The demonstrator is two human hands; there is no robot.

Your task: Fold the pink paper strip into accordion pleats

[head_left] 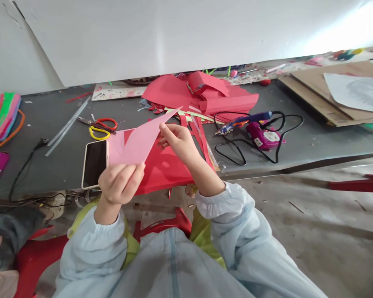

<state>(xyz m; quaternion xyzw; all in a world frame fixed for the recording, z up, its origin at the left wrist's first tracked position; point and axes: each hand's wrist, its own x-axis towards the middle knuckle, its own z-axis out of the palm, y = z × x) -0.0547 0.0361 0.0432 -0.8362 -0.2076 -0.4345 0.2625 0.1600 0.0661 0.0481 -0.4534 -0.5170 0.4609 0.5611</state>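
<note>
Both of my hands hold a pink paper sheet (133, 142) folded to a long point that aims up and right. My left hand (120, 182) is closed on its lower edge. My right hand (178, 140) pinches its right side near the fold. Under the pink paper lies a red paper sheet (163, 169) at the table's near edge. A phone (95, 162) with a dark screen lies just left of the pink paper.
Scissors with red and yellow handles (100, 127) lie behind the phone. A heap of red paper (202, 94) and cut strips sits further back. A glue gun (244, 121) with a black cord and a purple glue gun (265, 136) lie to the right. Cardboard (335, 99) is at far right.
</note>
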